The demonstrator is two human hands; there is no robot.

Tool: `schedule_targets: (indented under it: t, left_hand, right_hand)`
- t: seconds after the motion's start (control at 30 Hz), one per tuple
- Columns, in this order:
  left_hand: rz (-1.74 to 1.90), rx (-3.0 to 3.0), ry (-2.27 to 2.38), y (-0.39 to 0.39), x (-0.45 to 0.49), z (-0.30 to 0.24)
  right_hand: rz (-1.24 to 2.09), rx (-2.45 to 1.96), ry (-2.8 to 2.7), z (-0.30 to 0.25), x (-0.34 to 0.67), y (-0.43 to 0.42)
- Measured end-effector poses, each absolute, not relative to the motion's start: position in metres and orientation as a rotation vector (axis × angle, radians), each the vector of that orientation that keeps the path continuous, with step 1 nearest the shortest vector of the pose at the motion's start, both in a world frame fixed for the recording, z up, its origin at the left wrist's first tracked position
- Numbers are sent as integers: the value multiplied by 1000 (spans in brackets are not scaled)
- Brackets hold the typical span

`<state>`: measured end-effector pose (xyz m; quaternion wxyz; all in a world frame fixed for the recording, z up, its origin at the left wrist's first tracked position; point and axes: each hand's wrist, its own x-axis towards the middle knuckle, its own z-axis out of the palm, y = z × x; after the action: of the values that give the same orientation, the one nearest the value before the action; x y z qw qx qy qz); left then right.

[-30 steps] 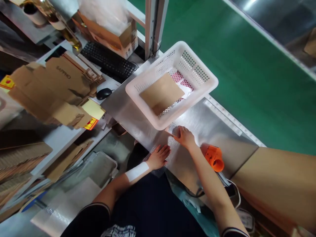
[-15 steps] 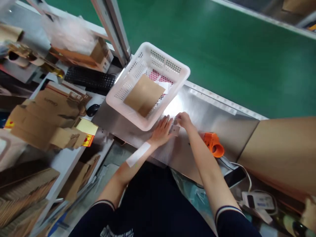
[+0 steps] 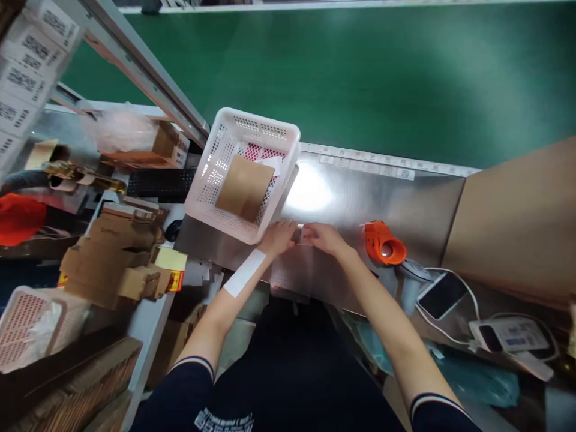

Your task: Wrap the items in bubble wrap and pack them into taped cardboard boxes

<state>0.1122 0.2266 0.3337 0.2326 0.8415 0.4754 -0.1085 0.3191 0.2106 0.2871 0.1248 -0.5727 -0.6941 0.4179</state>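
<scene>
My left hand [image 3: 278,237] is on the metal worktop with its fingers curled in at one side of a clear plastic bag [image 3: 292,267]. Across from it, my right hand [image 3: 324,238] pinches the bag's top edge, thumb and fingertips together. The bag is see-through and lies flat toward my body; what is inside it, if anything, cannot be made out. A white paper strip [image 3: 245,273] lies along my left forearm. Just beyond my left hand stands a white perforated basket [image 3: 292,141], with a brown cardboard piece [image 3: 245,187] and a white slip in it.
An orange tape dispenser [image 3: 384,243] is right of my hands, with a scanner [image 3: 411,276] and phone [image 3: 443,295] nearby. A large carton [image 3: 517,222] borders the right. Flattened boxes [image 3: 112,255] lie left. The green conveyor belt [image 3: 342,78] runs behind.
The view has swung, so the basket appears lower and farther left. My left fingers, stretched flat before, are now curled in. Both hands remain at the bag.
</scene>
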Motion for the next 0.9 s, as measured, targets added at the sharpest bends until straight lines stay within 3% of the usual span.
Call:
schedule_targets:
  t: [0.27,0.4,0.63,0.73,0.9]
  left_hand:
    - [21,2378,1482,132,96,271]
    - [13,2356,1463,91,91,244]
    - [58,2236,1404,77,87,264]
    - [429,1822,1509,67,95,279]
    - [874,515,1391,61,118,298]
  right_hand:
    - [865,-1590,-2083,284,304,151]
    - [816,-1575,-2304,282,303,144]
    - [1025,-1451,-2474,259,306,155]
    - [1055,-1523,-2438,250,303,159]
    - [1015,-1535,-2398,246,300,157]
